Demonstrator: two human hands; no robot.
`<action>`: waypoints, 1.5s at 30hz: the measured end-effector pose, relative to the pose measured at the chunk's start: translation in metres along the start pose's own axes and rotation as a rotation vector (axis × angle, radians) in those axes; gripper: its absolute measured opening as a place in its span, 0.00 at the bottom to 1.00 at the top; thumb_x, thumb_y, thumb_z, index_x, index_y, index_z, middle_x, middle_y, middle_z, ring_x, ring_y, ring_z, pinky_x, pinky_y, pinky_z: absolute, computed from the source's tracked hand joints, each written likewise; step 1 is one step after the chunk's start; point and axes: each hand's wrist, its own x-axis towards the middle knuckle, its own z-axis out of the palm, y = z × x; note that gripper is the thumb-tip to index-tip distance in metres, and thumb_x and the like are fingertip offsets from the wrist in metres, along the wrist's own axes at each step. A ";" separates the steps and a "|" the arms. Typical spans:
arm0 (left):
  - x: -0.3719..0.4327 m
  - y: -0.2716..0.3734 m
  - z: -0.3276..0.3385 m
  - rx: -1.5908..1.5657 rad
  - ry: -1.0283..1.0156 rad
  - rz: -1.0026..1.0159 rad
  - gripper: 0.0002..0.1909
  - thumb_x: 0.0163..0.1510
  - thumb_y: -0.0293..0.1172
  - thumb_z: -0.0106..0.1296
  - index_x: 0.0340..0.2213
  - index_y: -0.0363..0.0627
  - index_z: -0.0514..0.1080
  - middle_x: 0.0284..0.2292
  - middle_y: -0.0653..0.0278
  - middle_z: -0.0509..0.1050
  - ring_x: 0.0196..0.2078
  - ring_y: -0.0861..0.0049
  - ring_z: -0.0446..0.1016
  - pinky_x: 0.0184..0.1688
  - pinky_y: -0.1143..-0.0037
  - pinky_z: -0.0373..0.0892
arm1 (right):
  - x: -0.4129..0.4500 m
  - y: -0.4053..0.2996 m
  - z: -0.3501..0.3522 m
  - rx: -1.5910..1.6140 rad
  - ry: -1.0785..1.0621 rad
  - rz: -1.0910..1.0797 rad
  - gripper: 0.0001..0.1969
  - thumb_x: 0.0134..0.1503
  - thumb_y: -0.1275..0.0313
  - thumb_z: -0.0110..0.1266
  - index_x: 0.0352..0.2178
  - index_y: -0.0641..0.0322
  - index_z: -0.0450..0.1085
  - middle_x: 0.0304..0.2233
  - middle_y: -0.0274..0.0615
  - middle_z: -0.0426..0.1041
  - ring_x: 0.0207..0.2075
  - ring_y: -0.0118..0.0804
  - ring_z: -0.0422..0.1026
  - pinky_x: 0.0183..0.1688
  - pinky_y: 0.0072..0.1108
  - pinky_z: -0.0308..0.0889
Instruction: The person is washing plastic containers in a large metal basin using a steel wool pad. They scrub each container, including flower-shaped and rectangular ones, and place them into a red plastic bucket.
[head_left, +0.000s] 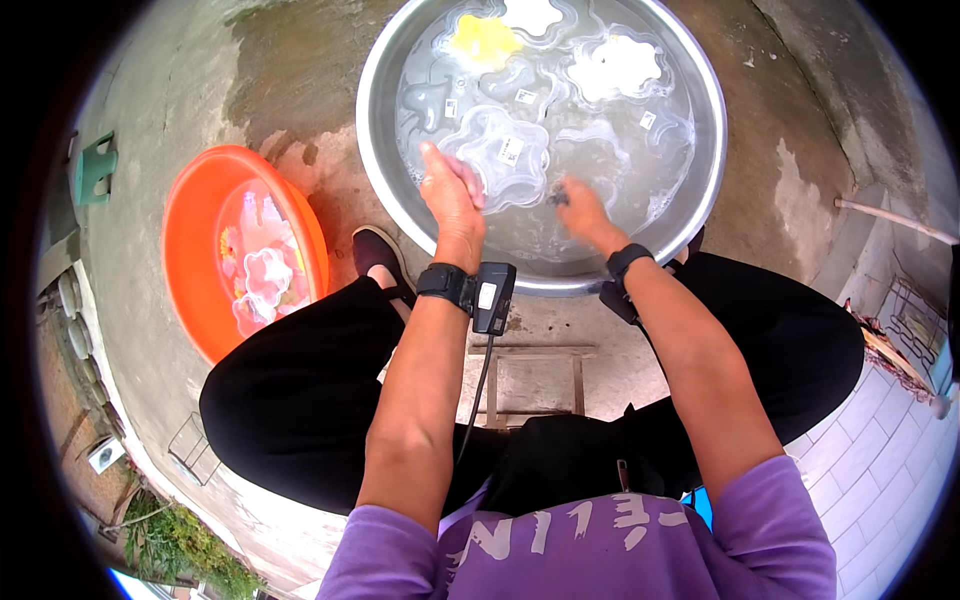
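A wide metal basin (712, 142) of soapy water stands before me. My left hand (454, 187) holds a clear, flower-shaped plastic container (499, 169) by its left edge; the piece bears a printed label. My right hand (581, 208), blurred, is at the water just right of it, with something small and dark at its fingertips; I cannot tell what that is. Farther back in the basin float a yellow flower-shaped piece (484, 43) and white ones (615, 67). More clear pieces with labels lie in the water.
An orange plastic tub (184, 255) with clear flower-shaped pieces in it stands on the left. A green stool (96, 169) is at the far left. Between my legs is a wooden stool frame (532, 351). A pole (892, 217) and a wire rack (915, 315) are at the right.
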 end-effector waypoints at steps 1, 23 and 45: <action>0.001 0.000 0.000 0.000 0.007 0.001 0.21 0.56 0.49 0.34 0.17 0.49 0.55 0.09 0.70 0.53 0.08 0.81 0.52 0.09 0.80 0.50 | 0.004 -0.009 -0.010 0.001 -0.006 -0.003 0.15 0.44 0.73 0.52 0.37 0.61 0.66 0.34 0.50 0.68 0.35 0.43 0.69 0.37 0.28 0.64; -0.018 -0.011 0.002 0.273 0.070 0.126 0.25 0.57 0.47 0.35 0.13 0.45 0.57 0.08 0.69 0.56 0.07 0.84 0.54 0.07 0.81 0.51 | 0.023 -0.136 -0.074 0.695 0.215 0.192 0.15 0.49 0.61 0.50 0.36 0.58 0.66 0.30 0.52 0.71 0.33 0.46 0.70 0.36 0.28 0.64; -0.012 -0.017 0.008 0.045 0.016 -0.054 0.24 0.56 0.50 0.34 0.14 0.48 0.55 0.07 0.69 0.53 0.07 0.81 0.51 0.08 0.79 0.48 | 0.022 -0.108 -0.073 0.427 0.478 -0.108 0.13 0.49 0.62 0.50 0.35 0.53 0.68 0.27 0.43 0.72 0.29 0.43 0.71 0.34 0.26 0.65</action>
